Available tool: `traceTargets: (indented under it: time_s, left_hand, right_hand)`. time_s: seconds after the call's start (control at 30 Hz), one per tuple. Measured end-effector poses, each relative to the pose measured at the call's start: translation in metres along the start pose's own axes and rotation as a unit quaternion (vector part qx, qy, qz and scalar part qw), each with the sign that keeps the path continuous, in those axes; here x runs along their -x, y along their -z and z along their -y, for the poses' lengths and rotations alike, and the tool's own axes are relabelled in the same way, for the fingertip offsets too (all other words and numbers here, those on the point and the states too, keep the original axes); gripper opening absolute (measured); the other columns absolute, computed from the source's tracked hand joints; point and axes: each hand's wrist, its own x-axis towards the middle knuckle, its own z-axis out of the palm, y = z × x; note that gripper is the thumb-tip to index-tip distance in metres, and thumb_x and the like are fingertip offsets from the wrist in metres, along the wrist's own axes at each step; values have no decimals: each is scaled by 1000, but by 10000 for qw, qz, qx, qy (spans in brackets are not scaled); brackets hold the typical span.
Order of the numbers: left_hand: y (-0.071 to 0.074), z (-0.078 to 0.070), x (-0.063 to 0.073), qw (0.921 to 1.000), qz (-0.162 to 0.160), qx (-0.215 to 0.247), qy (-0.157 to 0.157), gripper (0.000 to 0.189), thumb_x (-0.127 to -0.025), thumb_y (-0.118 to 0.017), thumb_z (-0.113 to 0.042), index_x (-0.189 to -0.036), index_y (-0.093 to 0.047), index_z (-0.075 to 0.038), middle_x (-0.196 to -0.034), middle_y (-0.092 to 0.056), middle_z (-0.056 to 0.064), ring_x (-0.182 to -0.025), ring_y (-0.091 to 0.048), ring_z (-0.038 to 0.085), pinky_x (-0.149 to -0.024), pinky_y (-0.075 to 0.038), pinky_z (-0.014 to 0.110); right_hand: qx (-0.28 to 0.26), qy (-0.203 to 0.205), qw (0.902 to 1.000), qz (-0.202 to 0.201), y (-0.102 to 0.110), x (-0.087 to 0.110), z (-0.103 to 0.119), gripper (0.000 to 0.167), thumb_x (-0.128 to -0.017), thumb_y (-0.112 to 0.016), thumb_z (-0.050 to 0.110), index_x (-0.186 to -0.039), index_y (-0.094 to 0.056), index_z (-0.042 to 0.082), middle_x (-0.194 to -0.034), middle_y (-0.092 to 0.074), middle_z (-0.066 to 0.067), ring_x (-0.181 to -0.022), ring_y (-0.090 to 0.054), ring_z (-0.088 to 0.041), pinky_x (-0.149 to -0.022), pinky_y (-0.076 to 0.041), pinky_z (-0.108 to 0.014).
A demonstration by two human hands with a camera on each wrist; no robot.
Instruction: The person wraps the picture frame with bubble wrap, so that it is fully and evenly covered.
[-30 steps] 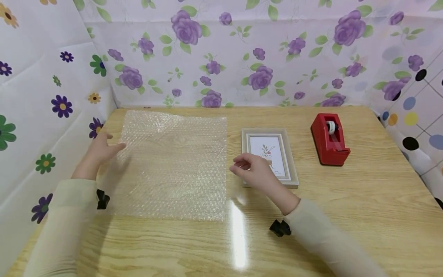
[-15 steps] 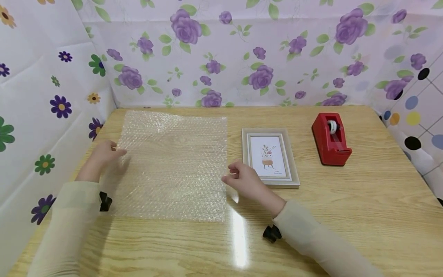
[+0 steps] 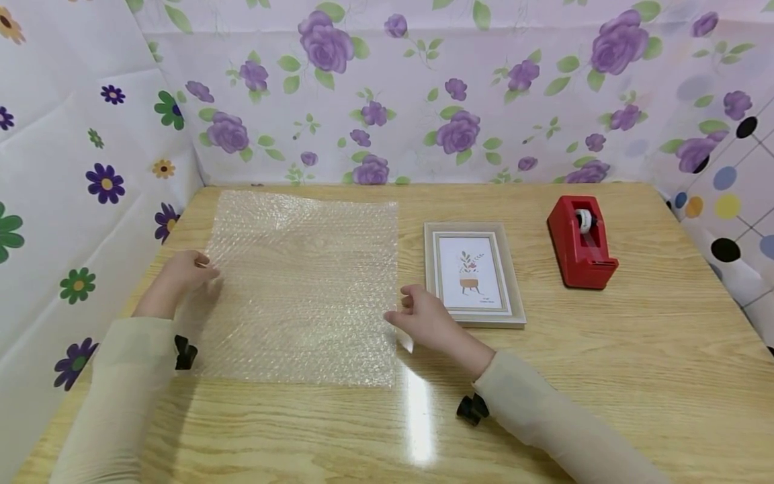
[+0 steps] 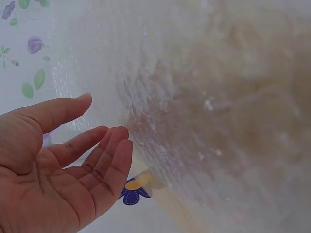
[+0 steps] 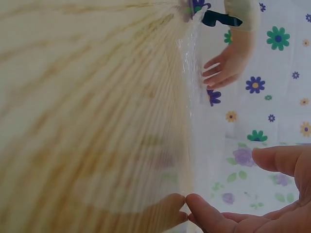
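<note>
A sheet of clear bubble wrap lies flat on the wooden table. My left hand is at its left edge; in the left wrist view the fingers of this hand are loosely bent, with the thumb apart and nothing between. At the right edge of the sheet is my right hand, thumb and fingers spread apart. In the right wrist view the fingertips reach the table surface beside the thin edge of the wrap. Whether either hand touches the wrap, I cannot tell.
A picture frame with a plant print lies just right of my right hand. Farther right stands a red tape dispenser with a roll in it. Flowered cloth hangs behind the table and along its left side.
My right hand has moved left and slightly nearer, off the picture frame to the wrap's right edge. My left hand has come a little nearer along the left edge. The wrap lies as before.
</note>
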Motion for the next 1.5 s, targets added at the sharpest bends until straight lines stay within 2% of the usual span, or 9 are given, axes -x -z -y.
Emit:
traceTargets:
  time_s: [0.17,0.4,0.6,0.7,0.8,0.97,1.13,1.27,1.5]
  left_hand:
    - [-1,1,0,10000,70,-26,-43,45,-92,-52,-16,-117,-44,21,-114,-50,39,-102,-50,48,-87,-46,55]
    - [-4,3,-3,9992,-181,-81,-351,39,-88,-57,-11,-111,-50,21,-105,-54,37,-95,-53,45,-83,-47,52]
    - [-7,15,-12,9980,-398,-114,-482,35,-83,-62,-7,-106,-54,18,-98,-58,33,-89,-54,42,-76,-47,45]
    - [-9,23,-18,9963,-600,-73,-619,29,-77,-63,-6,-100,-60,13,-88,-62,25,-81,-56,35,-71,-47,39]
    - [-10,26,-19,9953,-713,-48,-648,27,-74,-61,-5,-97,-62,10,-86,-62,22,-79,-55,34,-72,-47,40]
    - [-8,17,-13,9962,-684,-215,-494,28,-81,-60,-4,-102,-59,15,-94,-61,31,-86,-56,42,-79,-47,51]
    - [-8,10,-7,9967,-632,-293,-415,26,-86,-56,-3,-102,-58,17,-95,-59,34,-86,-56,42,-78,-47,50]
    - [-8,8,-5,9979,-499,-281,-304,28,-87,-53,-4,-106,-57,17,-100,-58,35,-90,-55,43,-80,-47,51]
    - [-9,8,-6,9992,-328,-182,-152,31,-89,-54,-8,-110,-55,15,-109,-54,36,-96,-53,45,-83,-47,53]
  right_hand:
    - [-205,-75,9998,-4,-2,-1,3,62,-90,-63,23,-138,-38,-7,-134,-50,-27,-120,-53,-39,-98,-49,-46]
    - [-514,-193,9984,-107,-2,-3,6,53,-91,-61,19,-135,-43,-6,-130,-53,-25,-120,-52,-37,-97,-49,-45]
    - [-961,-190,9948,-279,-6,0,6,47,-91,-61,13,-131,-46,-5,-127,-54,-23,-119,-53,-36,-96,-50,-44]
    - [-1205,-69,9919,-386,-9,2,7,45,-89,-62,8,-129,-47,-5,-127,-52,-22,-115,-55,-36,-87,-55,-38]
    - [-1484,-22,9879,-448,-12,3,7,45,-85,-62,0,-127,-47,-6,-125,-50,-22,-103,-59,-32,-75,-57,-32]
    - [-1837,-143,9822,-377,-19,6,5,53,-79,-63,-9,-128,-43,-7,-105,-51,-17,-84,-58,-20,-68,-57,-26]
    - [-1580,-255,9866,-329,-26,9,3,58,-79,-67,-6,-130,-39,-8,-88,-58,-10,-73,-57,-15,-62,-51,-22]
    - [-1560,-134,9871,-343,-27,9,1,54,-78,-67,-6,-127,-43,-9,-85,-63,-11,-69,-58,-12,-60,-50,-22]
    - [-1772,40,9819,-673,-23,4,-2,43,-77,-64,-12,-118,-53,-11,-88,-65,-17,-70,-59,-11,-64,-53,-22]
